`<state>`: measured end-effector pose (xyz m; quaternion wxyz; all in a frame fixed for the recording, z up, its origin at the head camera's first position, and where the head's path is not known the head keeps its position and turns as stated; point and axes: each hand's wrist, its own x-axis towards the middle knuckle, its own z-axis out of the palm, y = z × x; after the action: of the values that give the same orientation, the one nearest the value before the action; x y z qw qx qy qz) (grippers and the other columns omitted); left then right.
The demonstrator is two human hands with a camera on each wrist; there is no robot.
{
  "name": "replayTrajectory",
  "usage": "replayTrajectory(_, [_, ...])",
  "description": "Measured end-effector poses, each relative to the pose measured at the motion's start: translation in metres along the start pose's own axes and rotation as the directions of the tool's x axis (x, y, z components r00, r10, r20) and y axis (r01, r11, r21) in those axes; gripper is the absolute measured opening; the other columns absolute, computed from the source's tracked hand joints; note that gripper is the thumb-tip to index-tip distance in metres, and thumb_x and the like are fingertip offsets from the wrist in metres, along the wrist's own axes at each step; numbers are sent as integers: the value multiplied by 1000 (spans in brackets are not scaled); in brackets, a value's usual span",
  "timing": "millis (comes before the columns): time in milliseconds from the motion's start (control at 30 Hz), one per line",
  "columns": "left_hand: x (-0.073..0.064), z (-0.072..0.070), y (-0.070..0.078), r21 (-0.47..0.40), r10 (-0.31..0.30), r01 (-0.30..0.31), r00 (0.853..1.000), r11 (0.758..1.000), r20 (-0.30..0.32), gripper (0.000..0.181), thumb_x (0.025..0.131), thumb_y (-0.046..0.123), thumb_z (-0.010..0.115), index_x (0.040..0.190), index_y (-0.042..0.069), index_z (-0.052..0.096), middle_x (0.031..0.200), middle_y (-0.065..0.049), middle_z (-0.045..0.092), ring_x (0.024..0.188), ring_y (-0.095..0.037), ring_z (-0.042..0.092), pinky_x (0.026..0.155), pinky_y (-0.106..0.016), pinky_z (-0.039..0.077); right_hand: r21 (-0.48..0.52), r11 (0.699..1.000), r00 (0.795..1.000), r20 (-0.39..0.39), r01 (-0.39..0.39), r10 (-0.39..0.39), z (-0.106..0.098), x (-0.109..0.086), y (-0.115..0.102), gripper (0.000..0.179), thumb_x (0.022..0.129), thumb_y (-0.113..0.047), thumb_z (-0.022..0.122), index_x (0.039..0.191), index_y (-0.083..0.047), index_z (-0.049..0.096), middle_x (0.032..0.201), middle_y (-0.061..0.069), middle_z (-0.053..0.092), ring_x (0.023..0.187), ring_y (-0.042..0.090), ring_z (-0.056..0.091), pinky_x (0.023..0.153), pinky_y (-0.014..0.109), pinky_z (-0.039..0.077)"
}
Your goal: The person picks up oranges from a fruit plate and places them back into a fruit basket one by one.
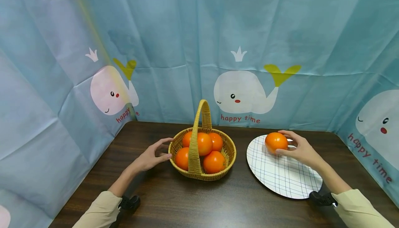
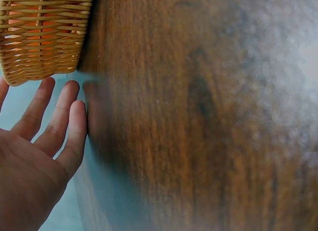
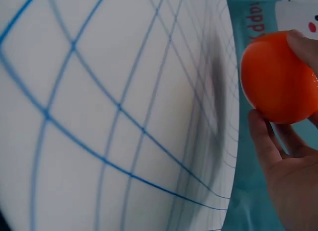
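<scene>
My right hand (image 1: 299, 150) grips an orange (image 1: 275, 142) between thumb and fingers, over the far part of an oval white plate (image 1: 280, 176) with a blue grid. In the right wrist view, the thumb lies on one side of the orange (image 3: 278, 77) and the fingers on another, close over the plate's surface (image 3: 99, 141). A yellow wicker basket (image 1: 199, 176) with a tall arched handle holds several oranges (image 1: 214, 162). At its left rim is my left hand (image 1: 151, 157), fingers spread and gently bent. The left wrist view shows these fingertips right beside the basket wall (image 2: 44, 52).
Everything stands on a dark wooden table (image 1: 174, 203). A light blue curtain (image 1: 168, 47) with whale prints hangs behind its back edge and along the sides. Each wrist wears a black strap, the left one (image 1: 129, 203) beside a beige sleeve (image 1: 101, 209).
</scene>
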<state>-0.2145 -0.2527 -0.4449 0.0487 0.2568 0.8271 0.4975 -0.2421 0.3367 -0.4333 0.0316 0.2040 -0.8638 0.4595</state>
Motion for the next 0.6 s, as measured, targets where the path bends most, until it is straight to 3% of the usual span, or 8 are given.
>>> replayTrajectory(233, [-1, 1, 0, -10, -1, 1, 1000, 1000, 8, 58, 101, 12, 66, 153, 5, 40, 150, -23, 42, 130, -43, 48, 99, -50, 50, -13, 1000, 1000, 3, 26, -26, 1, 8, -14, 67, 88, -14, 83, 146, -3, 49, 136, 21, 54, 112, 38, 60, 85, 25, 55])
replayTrajectory(600, [0, 0, 0, -1, -2, 2, 1000, 1000, 4, 58, 101, 13, 66, 152, 6, 41, 150, -23, 43, 130, -43, 49, 99, -50, 49, 69, 994, 992, 93, 84, -90, 21, 32, -44, 69, 86, -13, 85, 145, -6, 50, 138, 16, 54, 111, 34, 60, 89, 29, 54])
